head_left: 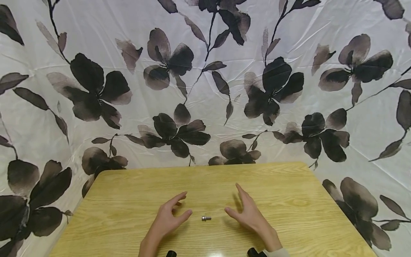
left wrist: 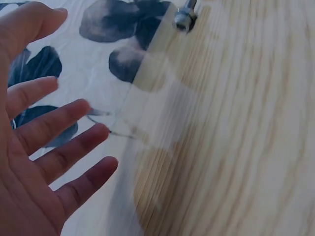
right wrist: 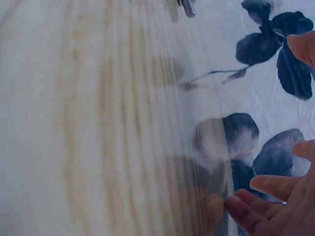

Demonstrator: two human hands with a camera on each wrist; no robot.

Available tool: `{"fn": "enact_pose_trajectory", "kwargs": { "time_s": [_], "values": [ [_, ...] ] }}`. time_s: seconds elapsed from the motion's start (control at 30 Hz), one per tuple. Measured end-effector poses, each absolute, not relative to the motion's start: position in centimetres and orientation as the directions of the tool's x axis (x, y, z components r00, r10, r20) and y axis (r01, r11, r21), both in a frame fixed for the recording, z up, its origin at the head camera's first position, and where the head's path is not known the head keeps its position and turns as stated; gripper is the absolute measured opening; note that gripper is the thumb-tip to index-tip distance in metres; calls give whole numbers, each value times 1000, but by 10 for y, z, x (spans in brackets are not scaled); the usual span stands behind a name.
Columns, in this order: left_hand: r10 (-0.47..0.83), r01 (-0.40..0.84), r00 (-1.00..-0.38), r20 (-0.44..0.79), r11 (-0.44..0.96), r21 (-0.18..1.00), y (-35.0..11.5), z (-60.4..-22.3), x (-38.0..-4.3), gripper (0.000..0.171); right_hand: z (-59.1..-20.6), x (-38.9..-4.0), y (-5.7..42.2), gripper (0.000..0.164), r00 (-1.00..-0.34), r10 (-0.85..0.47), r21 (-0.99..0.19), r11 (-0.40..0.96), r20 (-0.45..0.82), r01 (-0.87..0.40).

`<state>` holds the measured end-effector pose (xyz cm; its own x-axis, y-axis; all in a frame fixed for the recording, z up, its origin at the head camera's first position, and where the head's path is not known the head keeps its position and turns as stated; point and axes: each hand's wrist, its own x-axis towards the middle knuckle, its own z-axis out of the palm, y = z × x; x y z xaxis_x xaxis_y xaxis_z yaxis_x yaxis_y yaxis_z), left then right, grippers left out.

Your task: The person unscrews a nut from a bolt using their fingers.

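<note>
A small silver metal bolt, with a thicker head or nut at its left end, lies on its side on the wooden table. To its left, my left hand hovers with thumb and fingers spread apart, holding nothing. My right hand is on the other side, also spread, its thumb pointing toward the bolt. In the left wrist view the bolt shows at the top, beyond the outstretched left fingers. Only the tip of the bolt appears at the top of the right wrist view.
The light wood table has rounded far corners and a glossy surface. Behind it and along both sides hangs a pale cloth with dark flowers. Black rounded pieces show near the wrists at the bottom edge.
</note>
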<state>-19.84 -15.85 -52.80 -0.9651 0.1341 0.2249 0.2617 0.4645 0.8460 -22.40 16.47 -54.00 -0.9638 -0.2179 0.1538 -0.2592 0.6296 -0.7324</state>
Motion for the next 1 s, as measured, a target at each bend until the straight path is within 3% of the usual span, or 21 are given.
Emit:
{"fn": "enact_pose_trajectory", "kwargs": {
  "time_s": [0.43, 0.7, 1.0],
  "values": [
    [229, 267, -957, 177, 466, 844, -143, -535, -202, 58, -539, -220, 147, 103, -956, -266, -772, 580, 124, -261],
    [273, 263, -950, 152, 436, 861, -135, -542, -201, 44, -536, -216, 135, 94, -939, -324, -798, 532, 118, -284],
    [280, 240, -953, 118, 456, 857, -127, -541, -201, 39, -536, -211, 120, 80, -931, -348, -824, 492, 108, -280]
  ]
}}
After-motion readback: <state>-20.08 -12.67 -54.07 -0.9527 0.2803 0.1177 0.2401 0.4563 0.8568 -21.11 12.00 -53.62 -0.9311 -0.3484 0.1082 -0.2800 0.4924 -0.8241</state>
